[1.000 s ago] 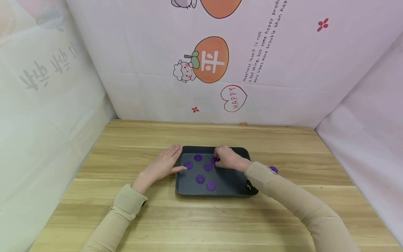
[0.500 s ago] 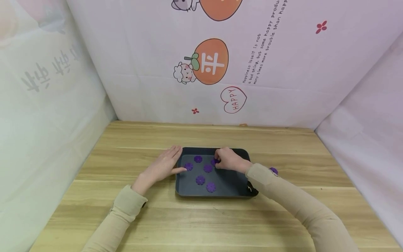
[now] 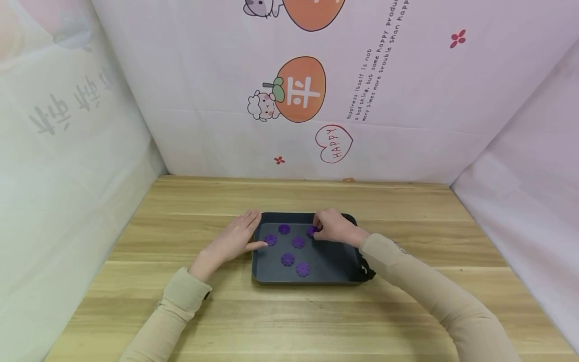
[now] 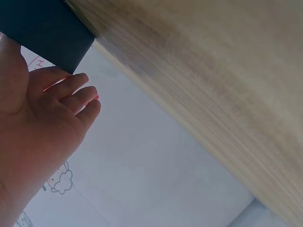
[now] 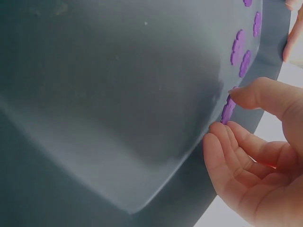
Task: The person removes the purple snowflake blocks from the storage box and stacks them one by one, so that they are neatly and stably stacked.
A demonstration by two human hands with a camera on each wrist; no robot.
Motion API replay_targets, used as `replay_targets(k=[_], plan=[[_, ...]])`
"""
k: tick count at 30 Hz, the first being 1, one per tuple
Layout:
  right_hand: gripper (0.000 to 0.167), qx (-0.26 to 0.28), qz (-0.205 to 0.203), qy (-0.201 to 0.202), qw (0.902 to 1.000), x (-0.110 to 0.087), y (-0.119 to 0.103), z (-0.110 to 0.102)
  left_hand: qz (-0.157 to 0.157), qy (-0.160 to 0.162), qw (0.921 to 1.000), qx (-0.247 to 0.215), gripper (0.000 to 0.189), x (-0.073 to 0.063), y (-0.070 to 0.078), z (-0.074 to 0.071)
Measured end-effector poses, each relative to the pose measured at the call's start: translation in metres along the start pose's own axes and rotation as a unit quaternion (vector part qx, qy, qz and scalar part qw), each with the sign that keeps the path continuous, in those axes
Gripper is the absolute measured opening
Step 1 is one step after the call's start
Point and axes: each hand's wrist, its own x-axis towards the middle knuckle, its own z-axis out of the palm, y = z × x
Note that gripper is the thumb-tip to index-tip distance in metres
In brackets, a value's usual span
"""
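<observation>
A dark rectangular baking tray [image 3: 334, 264] lies on the table with several purple snowflake discs [image 3: 287, 259], notched like flowers, flat on its floor. Along the tray's left rim rests my left hand [image 3: 232, 236], fingers straight, thumb reaching over the edge near one disc [image 3: 270, 240]. The left wrist view shows that palm [image 4: 47, 109] against the tray's outer corner [image 4: 52, 38]. My right hand [image 3: 335, 227] is inside the tray near its far wall, pinching a purple snowflake disc [image 5: 228, 111] between thumb and fingertips; in the right wrist view it stands on edge, close to the tray floor.
The wooden table [image 3: 289, 322] extends all round the tray. A white printed cloth [image 3: 203, 141] closes off the back and both sides. A black item [image 3: 367, 271] under the right sleeve overlaps the tray's front right corner.
My right hand has shifted slightly right with the disc it pinches. A purple disc on the table, right of the tray, is now hidden behind the right sleeve. My left hand stays put.
</observation>
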Motion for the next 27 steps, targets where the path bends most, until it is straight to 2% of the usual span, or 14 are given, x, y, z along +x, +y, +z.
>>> replay_targets(k=[12,22,27], plan=[[0.027,-0.007,0.007,0.021,0.9997,-0.009,0.009,-0.008,-0.004,-0.001,1.0,-0.005,0.082,-0.001,0.002,-0.003],[0.026,0.007,0.007,0.037,0.9993,-0.019,0.02,-0.017,0.0,0.003,1.0,-0.001,0.082,0.0,0.001,-0.002],[0.026,0.008,0.022,0.042,0.9988,-0.025,0.027,-0.021,-0.001,0.003,1.0,0.001,0.082,0.0,0.001,-0.001]])
